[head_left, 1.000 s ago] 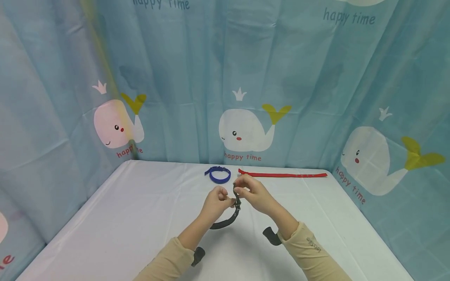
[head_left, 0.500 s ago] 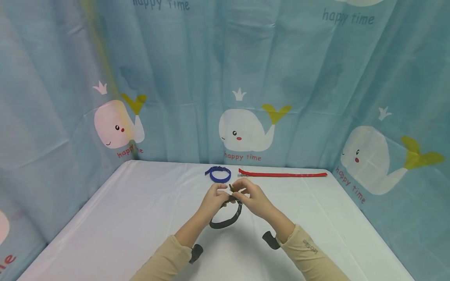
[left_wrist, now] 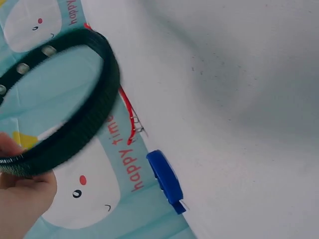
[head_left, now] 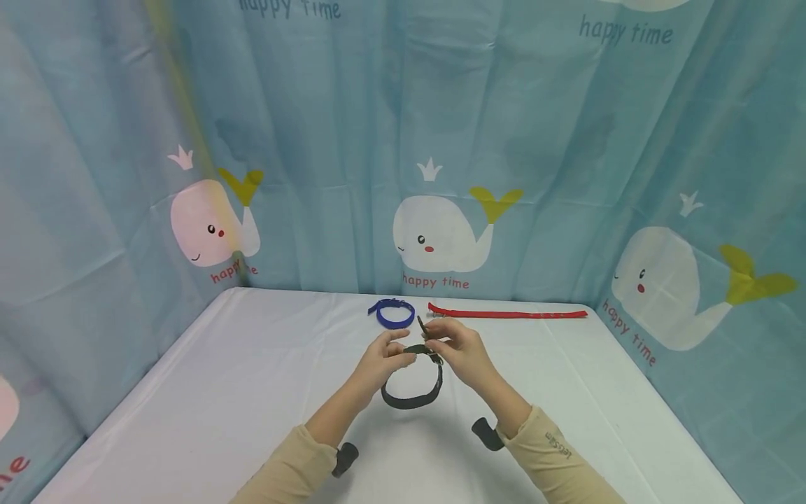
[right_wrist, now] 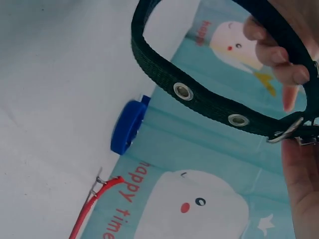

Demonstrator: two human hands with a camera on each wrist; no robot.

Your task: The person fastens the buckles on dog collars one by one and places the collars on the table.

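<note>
A dark green webbing collar, bent into a loop, is held above the white table. Metal eyelets line its band, and a metal buckle with a ring shows in the right wrist view beside the right fingers. My left hand pinches the band on the loop's left side, thumb below and fingers above. My right hand pinches the collar by the buckle, and the strap's free end sticks up past its fingertips. The right fingers partly cover the buckle in the head view.
A blue collar, curled into a ring, lies near the table's back edge. To its right a red collar is stretched out straight. A blue curtain with printed whales hangs behind and at both sides.
The dark green loop has widened and swung round to face me. My left hand has shifted from the buckle to the band on the left; the free end now points up at my right fingers.
</note>
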